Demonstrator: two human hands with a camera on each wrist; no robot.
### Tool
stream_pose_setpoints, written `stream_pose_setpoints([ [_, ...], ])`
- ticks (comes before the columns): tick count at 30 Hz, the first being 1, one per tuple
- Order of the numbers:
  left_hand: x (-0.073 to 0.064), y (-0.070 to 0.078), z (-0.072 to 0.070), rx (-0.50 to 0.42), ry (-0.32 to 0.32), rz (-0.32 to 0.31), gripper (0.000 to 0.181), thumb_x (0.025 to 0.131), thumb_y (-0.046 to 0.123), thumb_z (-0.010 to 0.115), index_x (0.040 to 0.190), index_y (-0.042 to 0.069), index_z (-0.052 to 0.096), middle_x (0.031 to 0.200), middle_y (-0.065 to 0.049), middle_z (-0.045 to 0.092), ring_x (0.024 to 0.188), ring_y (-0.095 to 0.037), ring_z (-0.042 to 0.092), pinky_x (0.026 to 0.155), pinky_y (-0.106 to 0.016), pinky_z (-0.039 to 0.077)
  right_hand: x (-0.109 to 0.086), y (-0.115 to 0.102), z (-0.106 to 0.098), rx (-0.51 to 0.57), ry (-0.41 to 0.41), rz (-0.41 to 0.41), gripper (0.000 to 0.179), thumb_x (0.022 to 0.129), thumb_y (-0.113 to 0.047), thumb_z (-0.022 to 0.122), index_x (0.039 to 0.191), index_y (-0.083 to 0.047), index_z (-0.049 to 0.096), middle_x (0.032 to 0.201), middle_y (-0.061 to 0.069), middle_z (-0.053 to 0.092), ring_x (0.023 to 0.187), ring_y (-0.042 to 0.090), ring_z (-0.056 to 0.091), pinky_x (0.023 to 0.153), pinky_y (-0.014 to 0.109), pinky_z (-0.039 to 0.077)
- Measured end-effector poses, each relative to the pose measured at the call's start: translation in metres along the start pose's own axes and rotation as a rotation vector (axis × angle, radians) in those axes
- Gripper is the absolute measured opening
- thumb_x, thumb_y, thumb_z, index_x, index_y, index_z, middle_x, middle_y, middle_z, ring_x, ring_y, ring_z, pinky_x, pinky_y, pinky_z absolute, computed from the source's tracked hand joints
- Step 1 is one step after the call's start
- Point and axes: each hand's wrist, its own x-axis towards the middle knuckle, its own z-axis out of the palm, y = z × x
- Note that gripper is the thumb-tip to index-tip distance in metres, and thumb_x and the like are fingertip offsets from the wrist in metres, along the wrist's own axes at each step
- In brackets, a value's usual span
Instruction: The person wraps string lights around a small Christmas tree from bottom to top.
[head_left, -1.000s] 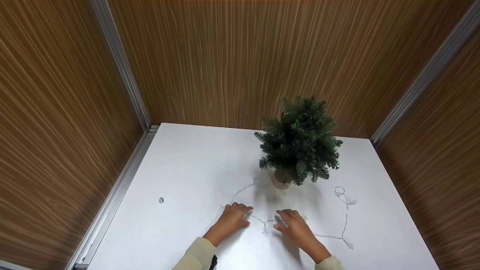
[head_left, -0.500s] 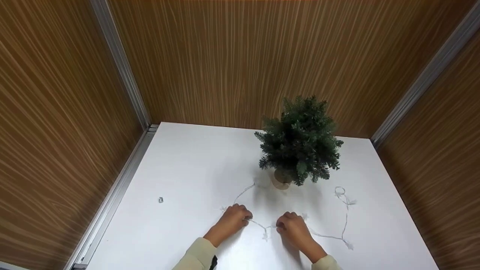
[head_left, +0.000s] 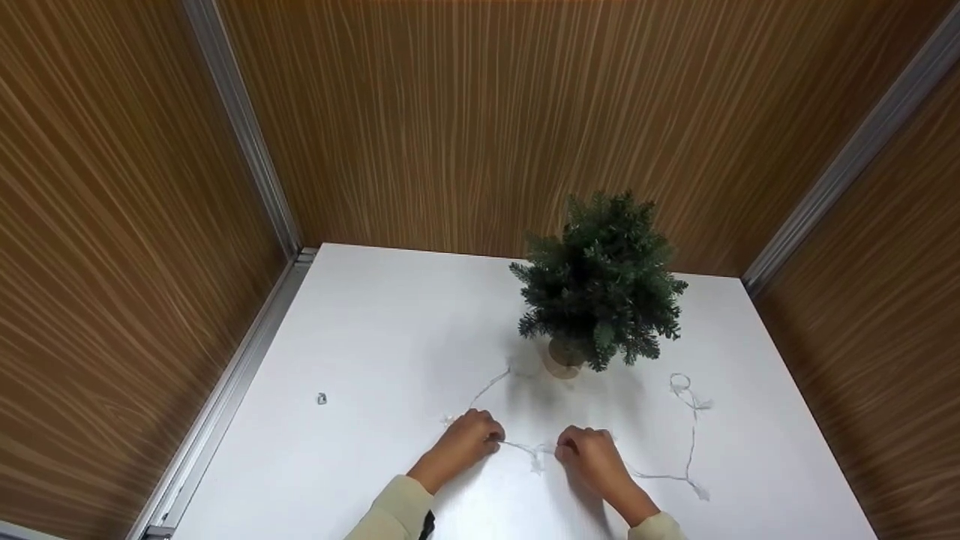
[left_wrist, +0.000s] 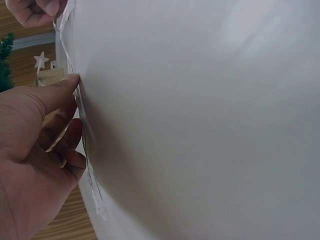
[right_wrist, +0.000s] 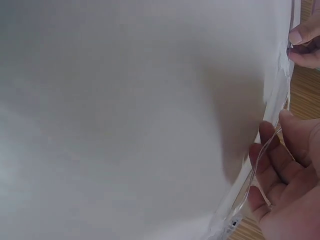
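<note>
A thin clear wire of string lights [head_left: 690,442] with pale star-shaped ends lies in a loose curve on the white table. My left hand [head_left: 466,442] pinches it between thumb and fingers, in front of the little tree. To its right, my right hand [head_left: 596,463] pinches the same wire; one star [head_left: 537,463] lies between both hands. The left wrist view shows my left hand [left_wrist: 35,145] holding the wire at the thumb tip. In the right wrist view the wire [right_wrist: 265,145] runs across the fingers of my right hand [right_wrist: 295,175].
Behind the hands stands a small green artificial tree [head_left: 600,281] on a round base [head_left: 564,356]. A tiny silvery piece [head_left: 322,399] lies on the left of the white table [head_left: 375,322]. Wood-grain panels [head_left: 420,127] enclose the back and sides.
Both hands' fingers, spread over the wire a second ago, have closed on it. The wire between them has shifted slightly, its star moving a little right. The tree has not moved.
</note>
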Motion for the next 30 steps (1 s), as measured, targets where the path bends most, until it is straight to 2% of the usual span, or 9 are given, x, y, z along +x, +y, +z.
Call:
stream_pose_setpoints([
  [3, -0.001, 0.000, -0.001, -0.033, 0.002, -0.011, 0.011, 0.090, 0.012, 0.075, 0.099, 0.014, 0.079, 0.088, 0.005, 0.067, 0.084, -0.007, 0.052, 0.078, -0.025, 0.049, 0.001, 0.001, -0.003, 0.035, 0.013, -0.004, 0.015, 0.087, -0.008, 0.077, 0.082, -0.019, 0.069, 0.075, -0.011, 0.068, 0.067, 0.003, 0.058, 0.071, 0.033, 0.047],
  [6, -0.002, -0.001, -0.002, -0.058, -0.002, -0.028, 0.007, 0.091, 0.014, 0.074, 0.097, 0.015, 0.078, 0.086, 0.007, 0.067, 0.082, -0.006, 0.050, 0.075, -0.024, 0.047, 0.001, 0.003, -0.006, 0.040, 0.035, -0.060, 0.014, 0.086, -0.002, 0.076, 0.084, -0.015, 0.073, 0.079, -0.007, 0.071, 0.071, 0.007, 0.064, 0.070, 0.032, 0.052],
  [9, -0.004, -0.001, -0.004, -0.030, -0.008, -0.022, 0.005, 0.092, 0.018, 0.073, 0.093, 0.017, 0.078, 0.086, 0.008, 0.066, 0.081, -0.005, 0.049, 0.074, -0.023, 0.046, 0.000, 0.004, -0.009, 0.019, 0.055, -0.154, 0.016, 0.084, 0.005, 0.075, 0.086, -0.012, 0.076, 0.079, -0.003, 0.073, 0.073, 0.011, 0.067, 0.070, 0.034, 0.054],
  [13, -0.004, -0.002, -0.008, 0.008, -0.008, -0.002, 0.006, 0.095, 0.021, 0.071, 0.091, 0.018, 0.075, 0.086, 0.009, 0.064, 0.079, -0.004, 0.049, 0.072, -0.021, 0.045, -0.002, 0.003, -0.017, -0.032, 0.083, -0.226, 0.019, 0.082, 0.004, 0.077, 0.083, -0.015, 0.076, 0.074, -0.008, 0.069, 0.069, 0.007, 0.062, 0.070, 0.035, 0.049],
  [17, -0.004, 0.001, -0.014, 0.022, 0.005, 0.016, 0.007, 0.097, 0.021, 0.069, 0.093, 0.019, 0.075, 0.085, 0.008, 0.061, 0.077, -0.004, 0.048, 0.070, -0.021, 0.045, -0.002, 0.000, -0.027, -0.047, 0.146, -0.201, 0.020, 0.081, 0.000, 0.080, 0.082, -0.019, 0.073, 0.075, -0.012, 0.066, 0.070, 0.004, 0.060, 0.071, 0.036, 0.048],
  [22, -0.001, 0.001, -0.021, 0.101, 0.075, 0.067, 0.008, 0.095, 0.021, 0.071, 0.093, 0.019, 0.078, 0.084, 0.006, 0.064, 0.075, -0.006, 0.050, 0.067, -0.021, 0.044, 0.002, -0.002, -0.042, -0.070, 0.257, -0.175, 0.022, 0.079, -0.001, 0.083, 0.082, -0.018, 0.070, 0.076, -0.009, 0.066, 0.071, 0.006, 0.061, 0.074, 0.037, 0.048],
  [24, 0.001, -0.001, -0.026, 0.118, 0.104, 0.064, 0.009, 0.095, 0.024, 0.072, 0.093, 0.019, 0.079, 0.085, 0.006, 0.067, 0.076, -0.007, 0.051, 0.068, -0.021, 0.044, 0.003, 0.000, -0.048, -0.082, 0.303, -0.183, 0.022, 0.079, 0.000, 0.082, 0.083, -0.017, 0.069, 0.076, -0.008, 0.065, 0.070, 0.008, 0.061, 0.074, 0.037, 0.047],
  [27, 0.001, -0.005, -0.035, 0.122, 0.132, 0.027, 0.010, 0.094, 0.027, 0.073, 0.094, 0.020, 0.080, 0.086, 0.009, 0.070, 0.080, -0.007, 0.051, 0.070, -0.023, 0.046, 0.004, 0.003, -0.057, -0.092, 0.360, -0.185, 0.021, 0.078, 0.001, 0.081, 0.083, -0.015, 0.068, 0.076, -0.005, 0.065, 0.068, 0.012, 0.061, 0.074, 0.040, 0.045],
  [30, 0.001, -0.008, -0.044, 0.101, 0.140, -0.008, 0.011, 0.093, 0.031, 0.073, 0.093, 0.021, 0.079, 0.087, 0.011, 0.071, 0.082, -0.007, 0.049, 0.073, -0.024, 0.048, 0.002, 0.006, -0.065, -0.098, 0.398, -0.169, 0.022, 0.078, 0.002, 0.082, 0.082, -0.015, 0.068, 0.075, -0.005, 0.064, 0.067, 0.013, 0.061, 0.074, 0.041, 0.044],
])
